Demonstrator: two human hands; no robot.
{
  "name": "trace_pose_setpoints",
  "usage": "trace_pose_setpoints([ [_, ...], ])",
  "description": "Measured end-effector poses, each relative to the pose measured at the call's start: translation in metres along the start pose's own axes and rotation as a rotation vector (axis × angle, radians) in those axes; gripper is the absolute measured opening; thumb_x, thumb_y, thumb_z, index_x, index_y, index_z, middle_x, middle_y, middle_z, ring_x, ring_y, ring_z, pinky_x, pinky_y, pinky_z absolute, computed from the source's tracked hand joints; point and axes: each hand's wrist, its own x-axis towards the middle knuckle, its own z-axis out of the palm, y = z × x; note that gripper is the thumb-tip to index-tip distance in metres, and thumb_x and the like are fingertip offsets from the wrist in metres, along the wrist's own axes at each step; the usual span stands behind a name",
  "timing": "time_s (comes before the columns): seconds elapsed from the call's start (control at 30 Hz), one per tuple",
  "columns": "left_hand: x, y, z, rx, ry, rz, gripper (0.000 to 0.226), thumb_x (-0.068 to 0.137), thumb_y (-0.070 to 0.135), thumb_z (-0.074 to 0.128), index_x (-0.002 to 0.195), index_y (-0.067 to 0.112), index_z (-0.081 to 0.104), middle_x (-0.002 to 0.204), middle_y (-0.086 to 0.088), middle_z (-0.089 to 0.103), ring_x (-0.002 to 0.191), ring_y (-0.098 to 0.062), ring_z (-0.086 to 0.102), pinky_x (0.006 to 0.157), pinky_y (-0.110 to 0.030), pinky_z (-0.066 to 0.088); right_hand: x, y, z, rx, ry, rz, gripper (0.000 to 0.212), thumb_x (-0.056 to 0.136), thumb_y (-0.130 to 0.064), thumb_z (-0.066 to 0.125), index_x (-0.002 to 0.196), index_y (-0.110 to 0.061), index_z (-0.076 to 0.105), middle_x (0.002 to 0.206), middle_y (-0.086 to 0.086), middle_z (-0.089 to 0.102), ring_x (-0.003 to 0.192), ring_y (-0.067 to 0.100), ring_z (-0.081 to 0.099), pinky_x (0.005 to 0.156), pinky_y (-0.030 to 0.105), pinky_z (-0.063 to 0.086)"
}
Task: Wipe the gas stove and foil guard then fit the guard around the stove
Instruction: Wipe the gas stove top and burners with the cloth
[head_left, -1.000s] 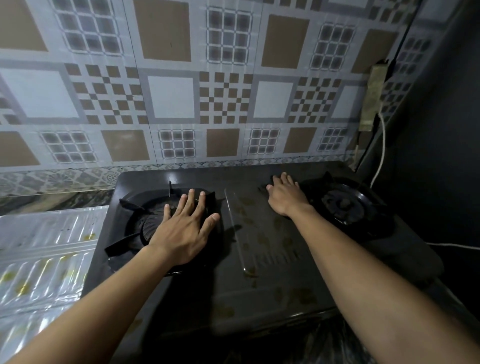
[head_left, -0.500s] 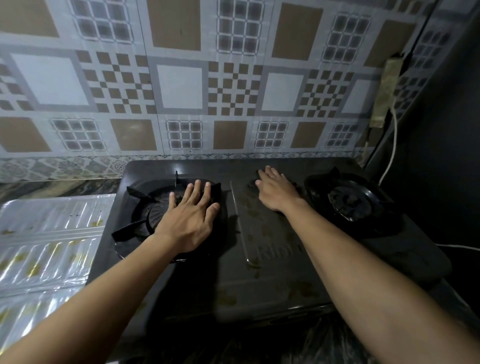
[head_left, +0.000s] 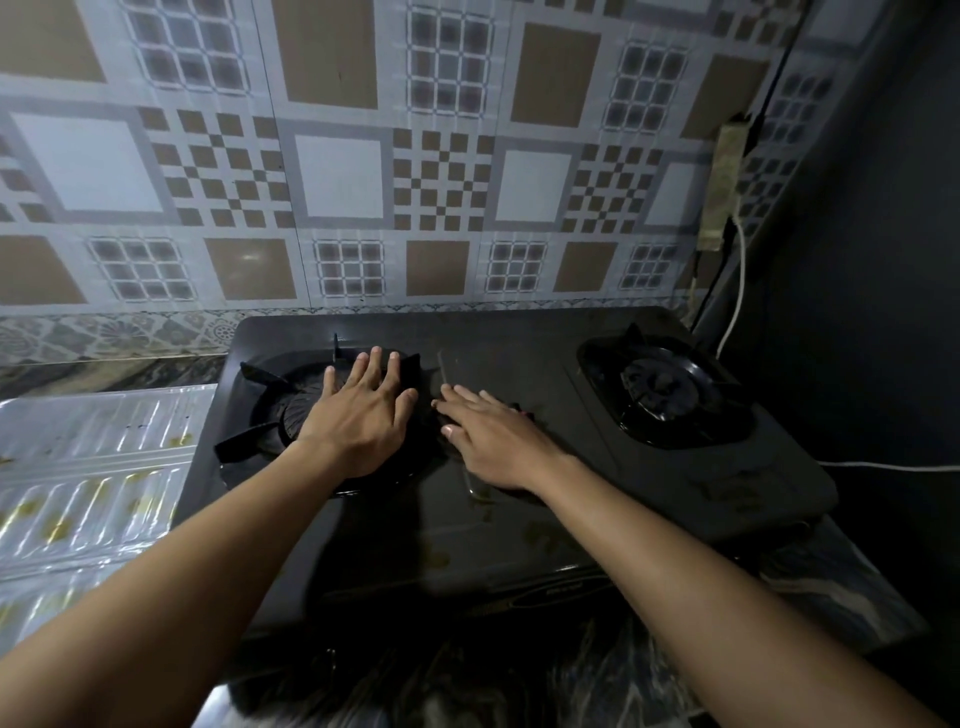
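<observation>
Both hands are lying flat and open, holding nothing I can see, left hand (head_left: 361, 421) on the nine-o'clock burner (head_left: 306, 415), right hand (head_left: 493, 441) pressing the dark, stain-spotted gas stove (head_left: 519, 519).

The stove (head_left: 519, 519) top is dark, matt, stained metal; at the left edge, the foil guard (head_left: 88, 467) is shiny ribbed foil.

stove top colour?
Dark grey to black, with brownish stains, on the gas stove; the head view, the only one, shows it.
</observation>
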Motion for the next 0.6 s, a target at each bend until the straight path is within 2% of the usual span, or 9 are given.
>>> trace_pose_setpoints([
  [0.13,-0.007,0.002,0.002,0.05,0.042,0.005,0.068,0.101,0.05,0.011,0.157,0.013,0.01,0.166,-0.009,0.001,0.153,-0.023,-0.001,0.122,-0.052,0.002,0.006,0.018,0.0,-0.044,-0.01,0.064,0.052,0.106,-0.032,0.027,0.155,-0.015,0.021,0.164,0.005,0.01,0.151,0.017,0.007,0.121,0.035,0.006],
  [0.33,-0.013,0.005,0.005,0.023,-0.026,0.011,0.065,0.102,0.051,0.011,0.158,0.018,0.005,0.166,-0.008,-0.005,0.153,-0.024,-0.005,0.121,-0.056,0.001,0.003,0.067,-0.016,-0.016,-0.013,0.378,0.057,0.107,-0.038,0.019,0.156,-0.013,0.01,0.165,0.006,-0.001,0.151,0.02,0.001,0.121,0.037,0.002],
  [0.47,-0.015,0.006,0.003,-0.013,-0.049,0.022,0.064,0.102,0.05,0.011,0.158,0.021,0.004,0.166,-0.008,-0.008,0.153,-0.025,-0.006,0.12,-0.057,0.0,-0.022,0.081,-0.018,0.029,0.007,0.505,0.057,0.107,-0.04,0.019,0.157,-0.014,0.011,0.165,0.005,-0.002,0.151,0.02,0.0,0.122,0.038,0.004],
  [0.6,-0.017,0.005,0.0,-0.035,-0.053,0.036,0.063,0.103,0.049,0.012,0.158,0.021,0.003,0.165,-0.009,-0.008,0.152,-0.026,-0.007,0.12,-0.057,-0.001,-0.047,0.076,-0.012,0.07,0.078,0.556,0.057,0.106,-0.038,0.022,0.156,-0.012,0.015,0.165,0.007,0.004,0.151,0.021,0.004,0.121,0.037,0.004],
])
